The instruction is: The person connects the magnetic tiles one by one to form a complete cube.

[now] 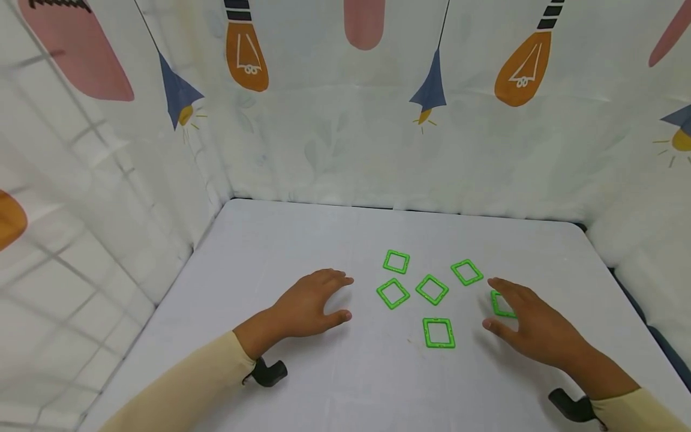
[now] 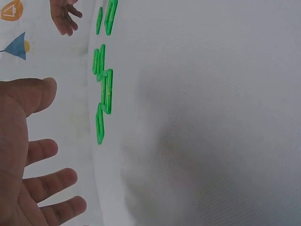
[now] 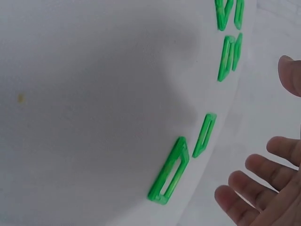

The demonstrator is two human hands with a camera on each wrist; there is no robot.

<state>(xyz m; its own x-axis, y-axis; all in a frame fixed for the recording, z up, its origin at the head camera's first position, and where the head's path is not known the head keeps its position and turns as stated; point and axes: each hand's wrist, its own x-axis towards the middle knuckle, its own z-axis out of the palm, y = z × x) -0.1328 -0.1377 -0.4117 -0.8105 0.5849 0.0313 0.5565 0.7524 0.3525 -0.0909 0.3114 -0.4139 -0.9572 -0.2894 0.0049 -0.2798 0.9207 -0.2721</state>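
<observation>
Several flat green square frames with hollow middles lie spread on the white table. The front frame [image 1: 426, 333] is nearest to me, between the hands. My left hand [image 1: 308, 305] hovers left of the group, thumb and fingers apart, holding nothing. On the other side, my right hand [image 1: 542, 324] is held over the rightmost frame [image 1: 495, 305] and partly covers it. Its fingers are spread and grip nothing. In the left wrist view, a row of frames [image 2: 109, 92] shows past the thumb. The right wrist view has a frame [image 3: 162, 181] lying flat beyond the fingers [image 3: 235, 207].
A white cloth covers the table [image 1: 302, 234]. Behind it hangs a white curtain [image 1: 335, 144] printed with bulbs and lamps, and another curtain side runs along the left. Black wrist mounts [image 1: 270, 373] sit under both cuffs. A small yellowish mark [image 3: 20, 98] is on the cloth.
</observation>
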